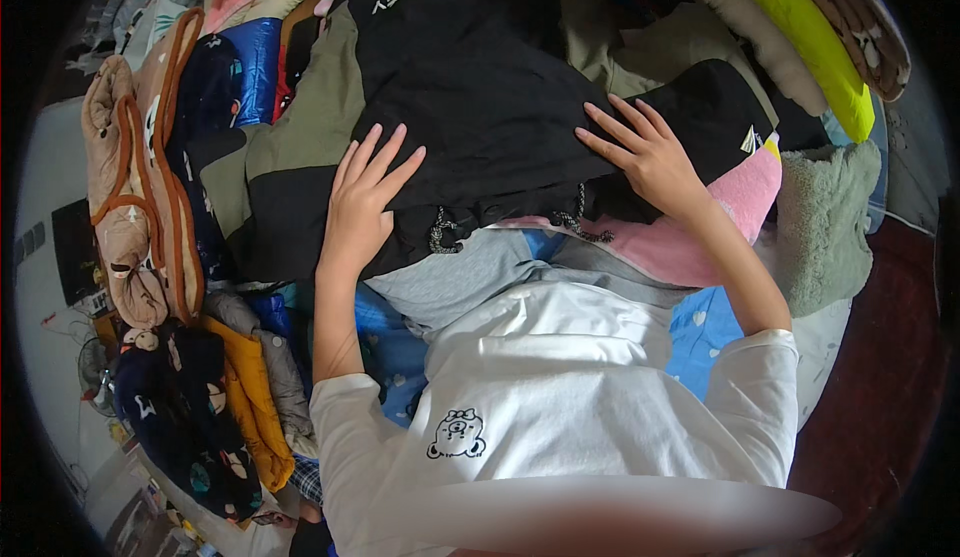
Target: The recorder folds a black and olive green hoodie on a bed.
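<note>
A black and olive jacket [480, 99] with pale lettering lies spread out before me, its collar or hem edge with two speckled drawcords [442, 230] nearest my body. My left hand [367, 182] rests flat on the black cloth near an olive panel, fingers spread, holding nothing. On the other side my right hand [634, 148] lies palm down on the same jacket, fingers apart. Beneath the jacket's near edge, pink fleece cloth [675, 249] shows at the right. One jacket sleeve [289, 212] extends to the left.
Folded brown blankets [139, 204], a dark patterned garment [187, 414] and a yellow one [251, 407] are piled at left. A blue shiny garment [255, 65] lies beyond. At right are a green fluffy cloth [825, 227] and a neon yellow roll [810, 39]. Blue bedding [705, 332] shows beside me.
</note>
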Demonstrator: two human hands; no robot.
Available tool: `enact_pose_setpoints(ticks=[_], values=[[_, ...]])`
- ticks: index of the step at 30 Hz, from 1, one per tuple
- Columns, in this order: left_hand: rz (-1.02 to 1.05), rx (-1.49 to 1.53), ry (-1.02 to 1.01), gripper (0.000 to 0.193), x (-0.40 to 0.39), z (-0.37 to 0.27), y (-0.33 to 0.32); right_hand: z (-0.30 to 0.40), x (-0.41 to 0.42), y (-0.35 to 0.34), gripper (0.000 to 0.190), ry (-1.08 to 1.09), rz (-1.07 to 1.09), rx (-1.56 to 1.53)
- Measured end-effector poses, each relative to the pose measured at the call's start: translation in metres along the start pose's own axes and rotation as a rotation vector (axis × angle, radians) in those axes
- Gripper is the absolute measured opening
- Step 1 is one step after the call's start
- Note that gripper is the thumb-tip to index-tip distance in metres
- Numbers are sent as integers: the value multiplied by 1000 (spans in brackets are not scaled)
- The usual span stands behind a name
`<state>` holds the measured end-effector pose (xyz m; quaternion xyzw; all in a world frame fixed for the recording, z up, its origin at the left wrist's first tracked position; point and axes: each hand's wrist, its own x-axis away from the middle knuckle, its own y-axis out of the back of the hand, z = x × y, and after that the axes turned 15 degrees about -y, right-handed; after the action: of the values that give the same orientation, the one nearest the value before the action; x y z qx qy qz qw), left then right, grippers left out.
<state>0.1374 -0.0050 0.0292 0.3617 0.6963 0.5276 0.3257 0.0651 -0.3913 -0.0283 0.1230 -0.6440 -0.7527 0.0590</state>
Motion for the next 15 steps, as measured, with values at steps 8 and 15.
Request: enact_pose_setpoints(ticks=[8, 15], values=[[-153, 242, 78, 74, 4, -9, 1, 6, 4, 14, 66, -40, 137, -156], [-622, -42, 119, 61, 28, -67, -45, 35, -39, 50, 55, 54, -8, -341]])
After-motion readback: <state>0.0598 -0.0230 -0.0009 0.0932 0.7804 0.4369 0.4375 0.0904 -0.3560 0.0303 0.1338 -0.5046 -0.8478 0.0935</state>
